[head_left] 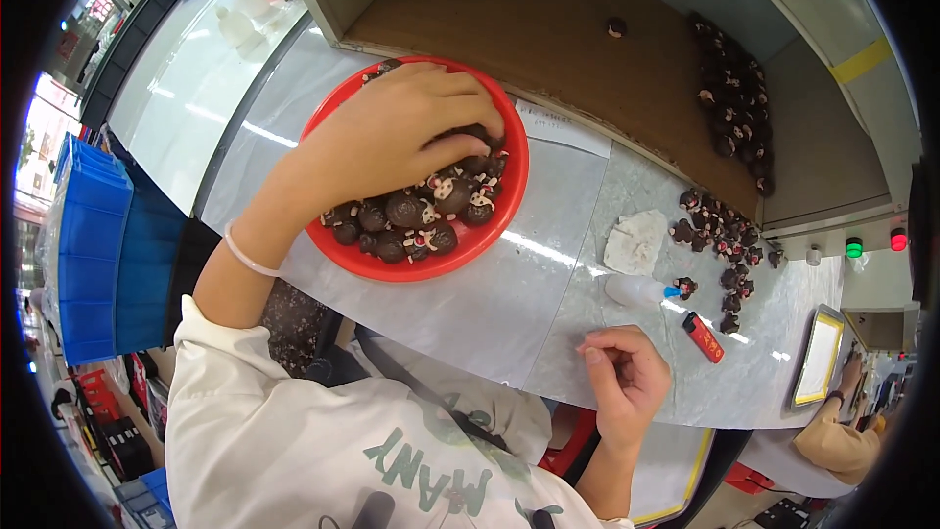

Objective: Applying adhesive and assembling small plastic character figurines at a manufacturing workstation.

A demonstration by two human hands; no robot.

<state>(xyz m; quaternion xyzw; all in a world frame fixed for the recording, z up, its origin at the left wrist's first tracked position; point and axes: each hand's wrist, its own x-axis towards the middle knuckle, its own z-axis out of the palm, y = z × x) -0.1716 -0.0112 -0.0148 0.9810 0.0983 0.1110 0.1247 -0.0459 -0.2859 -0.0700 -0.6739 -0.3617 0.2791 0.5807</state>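
Note:
My left hand (416,122) reaches into a red basin (519,171) on the left of the table. Its thumb and fingers curl around a dark brown figurine (472,131) on top of the pile. Many more small brown figurines (406,208), with round heads and pale and red details, fill the basin. My right hand (627,377) rests near the table's front edge with its fingers curled in, and nothing shows in them. Close by are a white squeeze bottle (634,290) with a blue tip and a red lighter (703,337). One figurine (686,287) stands at the bottle's tip.
A cluster of figurines (720,230) lies at the right of the table, beside crumpled white tissue (634,242). Behind, an open box-like cabinet (529,24) holds a dense row of figurines (734,103). Blue bins (93,250) stand left. At far right another person's arm (837,431) shows.

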